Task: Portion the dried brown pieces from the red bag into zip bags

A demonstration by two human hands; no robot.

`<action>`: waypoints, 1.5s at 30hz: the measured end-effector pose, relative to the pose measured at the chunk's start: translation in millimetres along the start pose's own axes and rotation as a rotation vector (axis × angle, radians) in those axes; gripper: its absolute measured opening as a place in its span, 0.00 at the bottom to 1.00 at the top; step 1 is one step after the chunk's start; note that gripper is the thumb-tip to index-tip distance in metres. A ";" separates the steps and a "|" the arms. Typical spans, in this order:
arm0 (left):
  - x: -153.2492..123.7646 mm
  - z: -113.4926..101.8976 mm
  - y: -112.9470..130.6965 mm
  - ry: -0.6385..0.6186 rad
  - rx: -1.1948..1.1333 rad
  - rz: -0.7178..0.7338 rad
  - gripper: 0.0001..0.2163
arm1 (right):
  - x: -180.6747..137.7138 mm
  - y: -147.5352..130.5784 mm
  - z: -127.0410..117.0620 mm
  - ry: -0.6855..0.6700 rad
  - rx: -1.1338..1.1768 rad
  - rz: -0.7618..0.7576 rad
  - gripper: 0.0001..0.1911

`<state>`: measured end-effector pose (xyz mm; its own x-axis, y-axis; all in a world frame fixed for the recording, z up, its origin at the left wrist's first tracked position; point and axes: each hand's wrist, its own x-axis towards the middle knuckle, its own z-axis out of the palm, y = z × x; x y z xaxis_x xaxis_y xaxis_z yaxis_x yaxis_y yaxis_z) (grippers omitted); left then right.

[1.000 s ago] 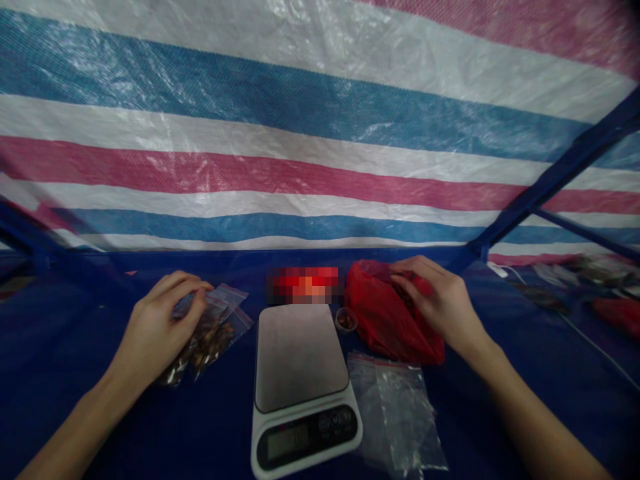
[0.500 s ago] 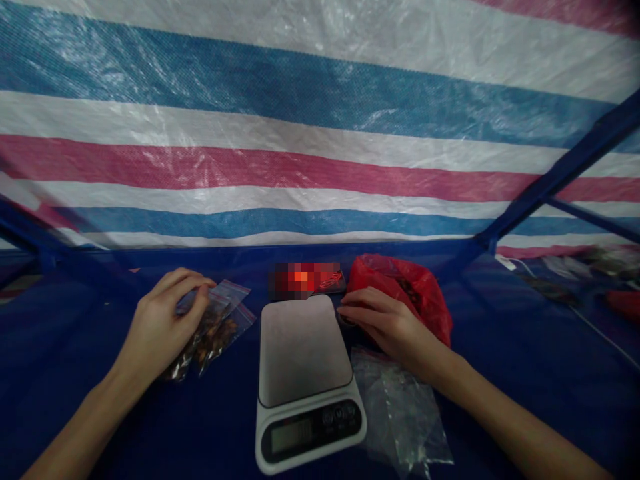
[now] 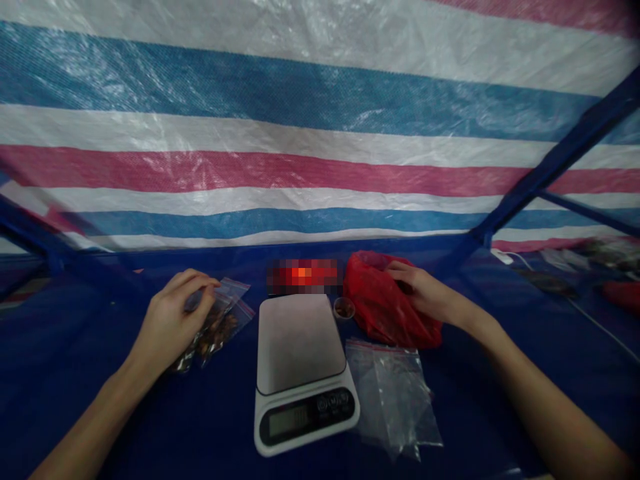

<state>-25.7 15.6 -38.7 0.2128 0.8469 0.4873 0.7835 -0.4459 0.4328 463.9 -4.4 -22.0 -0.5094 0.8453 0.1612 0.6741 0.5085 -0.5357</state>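
My left hand rests with curled fingers on a small pile of filled zip bags holding brown pieces, left of a white digital kitchen scale. The scale's grey platform is bare. My right hand reaches into the mouth of a red plastic bag right of the scale, fingers bent into it; what they hold is hidden. A small round cup with brown pieces stands between the scale and the red bag. A stack of empty clear zip bags lies flat in front of the red bag.
Everything lies on a dark blue table cover. A striped blue, red and white tarp hangs close behind. A blue metal frame bar slants at the right. More bags and a white cable lie at the far right.
My right hand went from the red bag to the small cup beside the scale, then back into the red bag's mouth. My left hand stayed on the filled bags.
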 end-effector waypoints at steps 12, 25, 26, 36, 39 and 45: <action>-2.2 -0.7 -0.1 0.007 -0.014 -0.021 0.11 | -5.6 -3.1 2.3 -0.020 -0.074 -0.017 0.22; -3.0 -4.4 -0.9 0.018 -0.029 -0.037 0.12 | -3.8 -17.4 7.8 -0.020 -0.019 -0.050 0.18; -3.0 -4.5 -0.7 0.017 -0.029 -0.036 0.12 | -3.9 -20.5 8.0 -0.012 -0.022 -0.050 0.19; -3.2 -2.8 -2.9 0.006 -0.034 -0.055 0.11 | -6.3 -32.4 12.5 -0.030 -0.090 -0.035 0.23; -3.2 -2.7 -2.6 0.001 -0.036 -0.067 0.11 | -6.8 -27.3 18.5 -0.002 -0.173 -0.039 0.25; -1.3 -7.0 1.4 -0.006 -0.013 -0.093 0.13 | -7.4 -23.4 29.9 0.097 -0.289 -0.053 0.27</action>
<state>-29.0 11.9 -33.4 0.1431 0.8867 0.4396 0.7927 -0.3687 0.4855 435.9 -27.5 -35.4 -0.5039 0.8210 0.2686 0.7791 0.5662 -0.2692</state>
